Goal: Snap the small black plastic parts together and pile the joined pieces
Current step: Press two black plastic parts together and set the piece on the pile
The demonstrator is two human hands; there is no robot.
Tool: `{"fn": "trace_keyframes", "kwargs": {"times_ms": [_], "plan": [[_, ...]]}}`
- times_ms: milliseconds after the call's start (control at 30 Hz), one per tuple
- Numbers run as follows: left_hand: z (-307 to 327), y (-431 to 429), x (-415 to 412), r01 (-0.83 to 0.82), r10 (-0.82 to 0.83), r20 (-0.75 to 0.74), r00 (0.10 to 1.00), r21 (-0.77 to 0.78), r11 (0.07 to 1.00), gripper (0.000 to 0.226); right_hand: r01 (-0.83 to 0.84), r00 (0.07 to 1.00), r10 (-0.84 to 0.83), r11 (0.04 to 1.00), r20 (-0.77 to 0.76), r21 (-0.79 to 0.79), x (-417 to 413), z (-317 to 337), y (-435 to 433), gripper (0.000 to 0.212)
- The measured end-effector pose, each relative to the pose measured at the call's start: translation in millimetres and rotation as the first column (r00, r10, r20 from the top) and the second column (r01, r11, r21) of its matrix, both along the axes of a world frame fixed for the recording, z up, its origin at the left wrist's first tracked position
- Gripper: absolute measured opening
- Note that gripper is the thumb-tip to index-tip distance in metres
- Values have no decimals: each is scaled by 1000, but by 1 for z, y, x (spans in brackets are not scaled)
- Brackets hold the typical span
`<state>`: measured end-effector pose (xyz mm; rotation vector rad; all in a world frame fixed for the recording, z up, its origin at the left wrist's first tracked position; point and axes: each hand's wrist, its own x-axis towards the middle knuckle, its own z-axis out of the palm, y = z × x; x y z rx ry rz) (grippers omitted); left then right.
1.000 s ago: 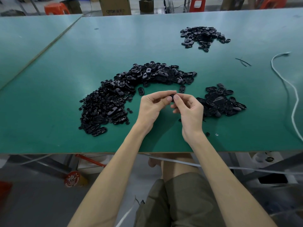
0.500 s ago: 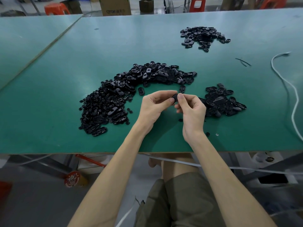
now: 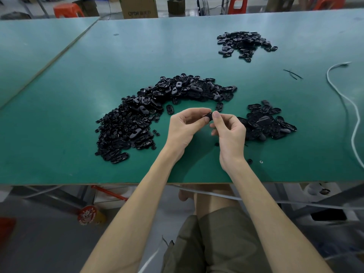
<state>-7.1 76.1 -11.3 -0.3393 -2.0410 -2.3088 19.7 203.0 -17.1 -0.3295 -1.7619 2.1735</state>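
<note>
A big heap (image 3: 157, 107) of loose black plastic parts curves across the green table (image 3: 59, 115). Just right of the big heap's near end, the left hand (image 3: 183, 131) has its fingers curled in, with thumb and forefinger closed on a small black part (image 3: 209, 116). That part is off the table, held right of the big heap and a little nearer than its right tip. The right hand (image 3: 230, 134) meets it from the other side, thumb and forefinger pinching the same part, the other fingers bent beneath. Whether it is one piece or two cannot be told. Further right of the big heap lies a smaller pile (image 3: 267, 123), partly behind the right hand. Beyond the big heap, rightward, sits a far pile (image 3: 244, 44). A white cable (image 3: 352, 107) trails well right of the big heap.
</note>
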Motion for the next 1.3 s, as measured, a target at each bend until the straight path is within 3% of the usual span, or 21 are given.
{"fn": "trace_keyframes", "kwargs": {"times_ms": [833, 1300], "plan": [[-2, 2, -1, -18, 14, -24, 1000, -175, 984, 17, 0, 999, -1, 1000, 40, 28, -1, -2, 1, 19], [1, 1, 1, 20, -22, -16, 1000, -118, 993, 21, 34, 999, -33, 999, 24, -18, 2, 5, -1, 20]]}}
